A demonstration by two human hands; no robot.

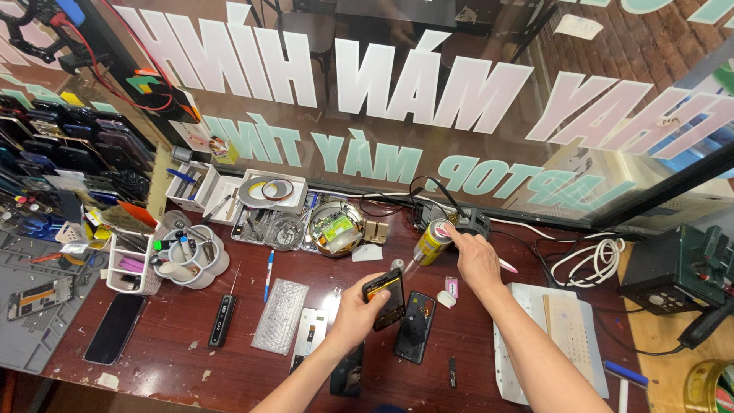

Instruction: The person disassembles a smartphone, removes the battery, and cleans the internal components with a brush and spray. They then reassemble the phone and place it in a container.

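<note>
The opened phone (384,298) sat in the left hand (358,315), lifted just above the dark red worktable (191,321), near its middle. It was held tilted, inner side turned up toward the camera, apparently so its yellow-edged innards could be seen and reached. Its long axis ran from the palm up and slightly right, the top end pointing toward the glass pane (459,115). The left fingers were closed round its lower half.

The right hand (475,256) gripped a small yellow squeeze bottle (432,242), fingers wrapped over its pink-capped top; the bottle leaned with its clear nozzle aimed down-left at the phone's upper end, close to it, whether touching could not be told.

Just right of the phone a second dark phone back (415,326) lay flat on the table. A bubble-wrap pouch (280,315) lay to the left, a white mat (558,336) to the right
</note>
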